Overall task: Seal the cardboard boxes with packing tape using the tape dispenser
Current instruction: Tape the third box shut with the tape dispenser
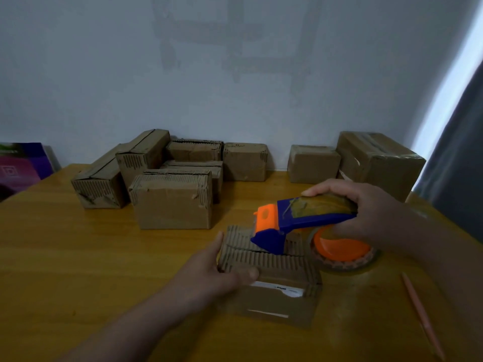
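Here, near box [271, 267]: lies on the wooden surface [78, 257] straight in front of the person, bare corrugated top facing up, a white label [277, 288] on its near face.
Left hand [209, 267]: at the box's left end; the grip is closed on that corner, fingers laid along the left side and the thumb across the near top edge.
Right hand [371, 212]: comes in from the right; its grip is wrapped over the top of the tape dispenser [300, 218].
Dispenser's lie: blue body, orange nose, tilted nose-down, with the nose on the far part of the box's top.
Tape roll [339, 249]: sits on an orange hub under the right hand, just beside the box's right end and low over the surface; I cannot tell whether it touches.
Back-left boxes [170, 202]: a huddle of cardboard boxes, touching one another, well apart from the near box; some show torn corrugated edges.
Back-right boxes [313, 163]: a small one beside a larger one [379, 165], both by the wall [235, 74].
Pink stick [423, 317]: lies on the surface at the right, apart from the box.
Purple thing [21, 163]: at the left edge, too blurred to name.
Curtain [460, 152]: hangs at the far right.
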